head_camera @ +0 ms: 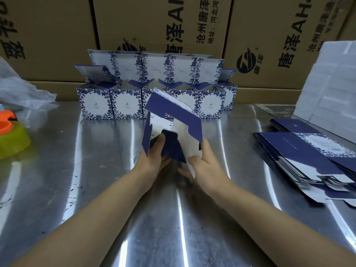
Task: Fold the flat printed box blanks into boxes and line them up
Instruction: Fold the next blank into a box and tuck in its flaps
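A half-folded blue and white box (173, 120) is tilted above the middle of the metal table, its open bottom flaps facing me. My left hand (152, 160) grips its left wall, thumb pressing a dark blue flap inward. My right hand (202, 160) holds the right side, thumb on the white inner flap. Behind them stand several finished boxes (127, 104) in rows, lids up. A stack of flat blanks (308, 158) lies at the right.
Brown shipping cartons (159, 26) wall off the back. White foam blocks (331, 83) stand at the far right. A yellow-green and orange tape dispenser (11, 137) and crumpled plastic film (21, 89) sit at the left. The steel table (173, 218) is shiny.
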